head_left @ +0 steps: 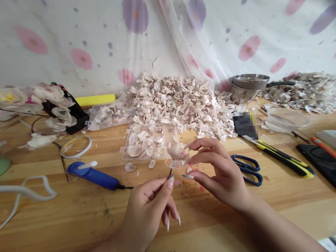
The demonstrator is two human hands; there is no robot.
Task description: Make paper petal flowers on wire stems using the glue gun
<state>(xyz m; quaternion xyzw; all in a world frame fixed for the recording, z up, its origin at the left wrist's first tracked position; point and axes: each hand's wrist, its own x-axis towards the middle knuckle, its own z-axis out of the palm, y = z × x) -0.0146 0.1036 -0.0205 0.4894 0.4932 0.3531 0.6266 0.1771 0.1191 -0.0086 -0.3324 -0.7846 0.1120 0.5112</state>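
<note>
My left hand [153, 206] pinches a thin dark stem [171, 172] between thumb and forefinger, with the other fingers hanging loosely below. On top of this stem sits a small flower [176, 153] of pale, translucent petals. My right hand [220, 170] is at the flower's right side, fingers curved and thumb apart from them. Its fingertips are at the petal edges; whether they touch cannot be made out. Just behind the hands, a clear plastic tray [123, 156] holds loose pale petals [146, 144]. A few single petals [130, 167] lie on the wood.
A large heap of petals [171, 102] fills the back. On the left are a blue glue gun [95, 176], a tape roll [76, 146] and finished flowers [60, 100]. Scissors [251, 169], a yellow-black utility knife [284, 156], a phone [329, 170] and metal pans [246, 88] are on the right.
</note>
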